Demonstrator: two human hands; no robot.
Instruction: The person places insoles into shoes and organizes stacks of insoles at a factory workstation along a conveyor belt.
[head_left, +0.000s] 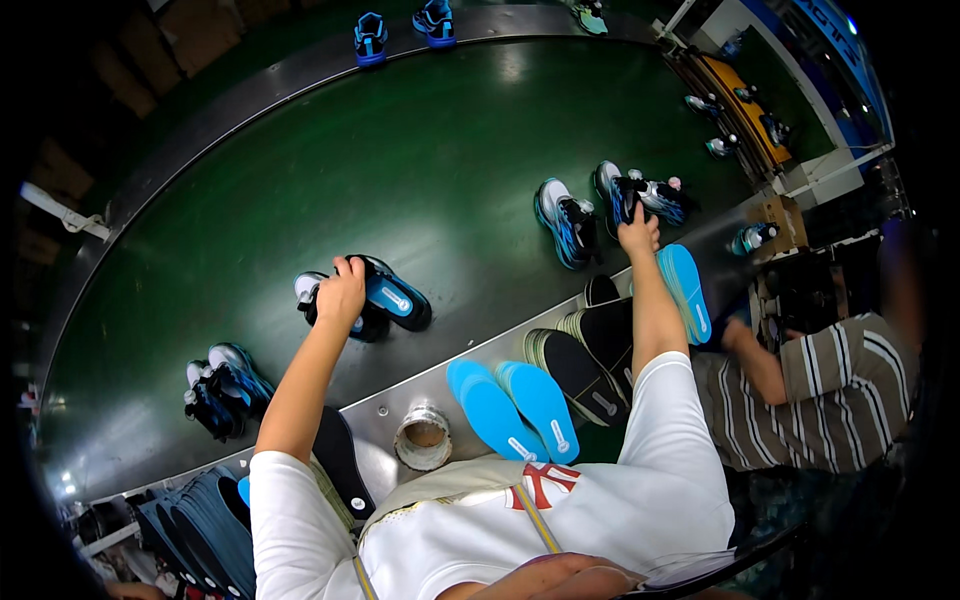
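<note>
My left hand [342, 290] is closed on the collar of a black, blue and white sneaker [305, 288] on the green belt [450, 150]. Against it rests a second sneaker [398, 298], sole down, with a blue insole showing inside. Farther right, my right hand [640, 234] grips the dark collar of another sneaker [608, 185]. Two more sneakers flank that one: one on its left [566, 222] and one on its right [668, 196]. My fingers partly hide the held collars.
Blue insoles [500, 410], black insoles [572, 375] and a round tape-like ring [423, 440] lie on the metal ledge before me. Grey-blue insoles [205, 530] are stacked at lower left. Sneakers [225, 385] stand at left. A person in a striped shirt [830, 390] is at right.
</note>
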